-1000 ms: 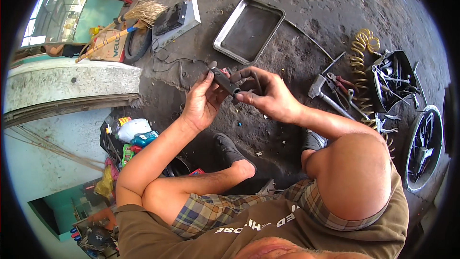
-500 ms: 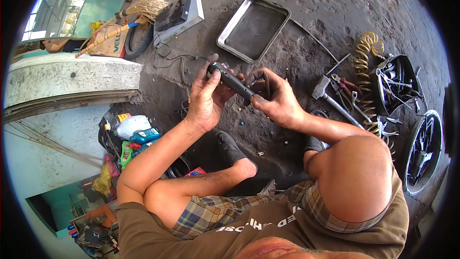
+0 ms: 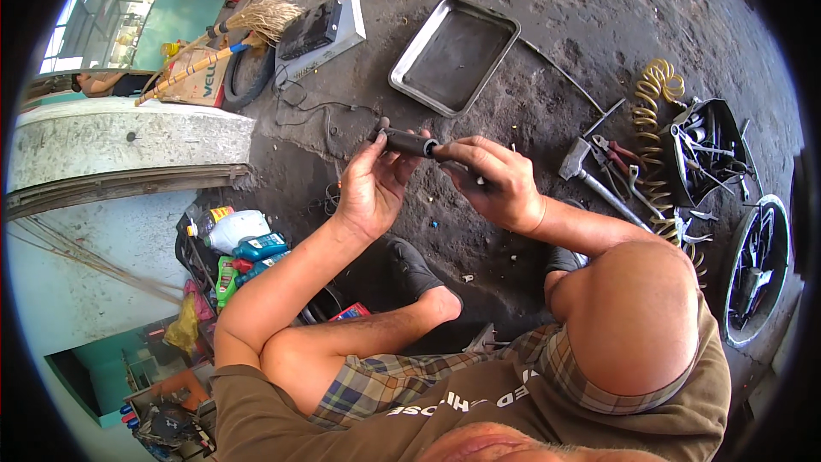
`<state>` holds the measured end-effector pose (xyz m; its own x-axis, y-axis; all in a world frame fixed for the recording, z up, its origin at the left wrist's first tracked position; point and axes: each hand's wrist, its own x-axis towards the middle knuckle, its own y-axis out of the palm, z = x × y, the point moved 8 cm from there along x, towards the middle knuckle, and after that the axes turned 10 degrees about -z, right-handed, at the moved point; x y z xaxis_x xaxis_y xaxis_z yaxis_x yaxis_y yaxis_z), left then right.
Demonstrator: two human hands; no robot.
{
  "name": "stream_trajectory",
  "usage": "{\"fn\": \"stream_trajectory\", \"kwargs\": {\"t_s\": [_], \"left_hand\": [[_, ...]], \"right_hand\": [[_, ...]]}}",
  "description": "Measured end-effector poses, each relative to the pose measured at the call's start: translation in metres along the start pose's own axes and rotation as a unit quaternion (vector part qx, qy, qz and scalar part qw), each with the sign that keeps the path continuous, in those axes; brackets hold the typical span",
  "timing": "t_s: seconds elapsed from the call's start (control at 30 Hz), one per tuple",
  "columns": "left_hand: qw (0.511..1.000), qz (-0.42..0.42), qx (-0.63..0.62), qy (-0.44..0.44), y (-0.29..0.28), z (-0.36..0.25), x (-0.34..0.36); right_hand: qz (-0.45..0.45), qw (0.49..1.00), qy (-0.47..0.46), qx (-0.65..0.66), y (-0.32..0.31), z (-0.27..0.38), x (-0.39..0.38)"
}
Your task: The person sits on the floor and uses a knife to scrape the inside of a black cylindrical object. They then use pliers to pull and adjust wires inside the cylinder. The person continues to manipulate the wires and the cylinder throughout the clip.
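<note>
My left hand grips a black cylindrical metal part lengthwise, thumb on top, with the open end facing right. My right hand is curled beside that end, its index finger at the opening, and holds a small dark object I cannot make out, mostly hidden in the fingers. Beyond both hands lie a rectangular metal tray and thin black cables on the dirty floor.
To the right are a hammer, pliers, a yellow coiled hose, a tool box and a round pan of parts. Left are plastic bottles, a broom, a tyre and a metal-cased device.
The cylinder has been turned so its open end faces me more. My right hand has lifted and rotated, moving its index finger to that end; my left thumb has shifted along the part.
</note>
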<state>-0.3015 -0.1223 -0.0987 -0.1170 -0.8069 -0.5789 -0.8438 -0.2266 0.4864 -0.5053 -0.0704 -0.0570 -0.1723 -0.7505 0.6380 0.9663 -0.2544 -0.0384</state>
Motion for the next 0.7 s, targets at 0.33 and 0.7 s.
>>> {"fn": "stream_trajectory", "kwargs": {"t_s": [0.33,0.7], "left_hand": [[0.991,-0.013,0.065,0.121,0.008,-0.017,-0.015],[0.849,0.104,0.321,0.406,0.048,-0.029,-0.042]], "right_hand": [[0.075,0.997,0.023,0.004,0.007,-0.007,-0.006],[-0.027,0.620,0.623,0.475,0.034,-0.080,-0.082]]}}
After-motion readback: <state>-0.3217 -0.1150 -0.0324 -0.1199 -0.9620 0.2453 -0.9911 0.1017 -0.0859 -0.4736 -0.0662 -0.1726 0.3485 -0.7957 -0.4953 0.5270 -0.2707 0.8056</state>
